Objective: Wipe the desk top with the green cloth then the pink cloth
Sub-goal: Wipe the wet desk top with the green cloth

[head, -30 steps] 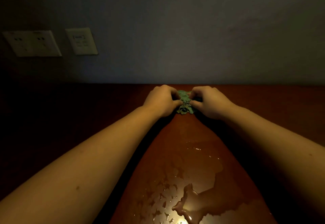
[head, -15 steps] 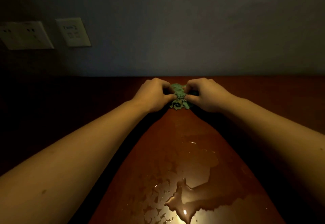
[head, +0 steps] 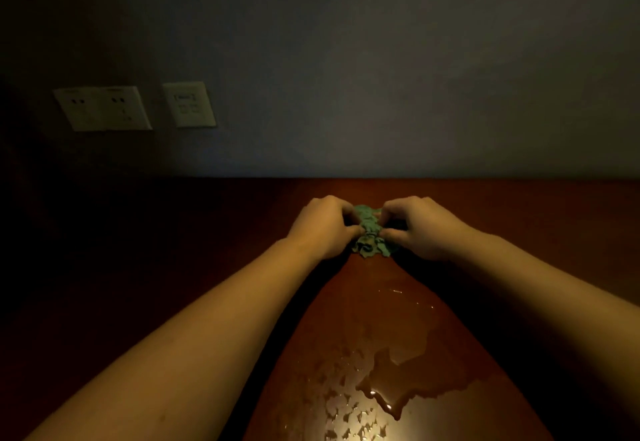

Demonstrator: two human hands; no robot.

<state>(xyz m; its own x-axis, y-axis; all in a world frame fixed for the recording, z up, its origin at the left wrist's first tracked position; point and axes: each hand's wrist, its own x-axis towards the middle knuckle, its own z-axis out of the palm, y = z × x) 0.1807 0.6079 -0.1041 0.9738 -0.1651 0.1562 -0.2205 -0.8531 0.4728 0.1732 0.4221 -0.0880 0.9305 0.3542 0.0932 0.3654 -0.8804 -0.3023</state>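
A crumpled green cloth (head: pixel 370 237) lies bunched on the dark red-brown desk top (head: pixel 363 302), near the far edge by the wall. My left hand (head: pixel 323 227) grips its left side with curled fingers. My right hand (head: pixel 417 227) grips its right side the same way. Both hands press the cloth onto the desk between them. A puddle of water (head: pixel 388 371) with scattered droplets spreads over the near part of the desk, between my forearms. No pink cloth is in view.
A grey wall (head: pixel 381 77) rises straight behind the desk. Two white socket plates (head: pixel 104 108) (head: pixel 188 104) sit on the wall at the left. The left and right parts of the desk lie in deep shadow.
Both hands stay on the bunched green cloth in much the same grip. The view has shifted slightly, so the sockets and desk edge sit in a different place in the frame.
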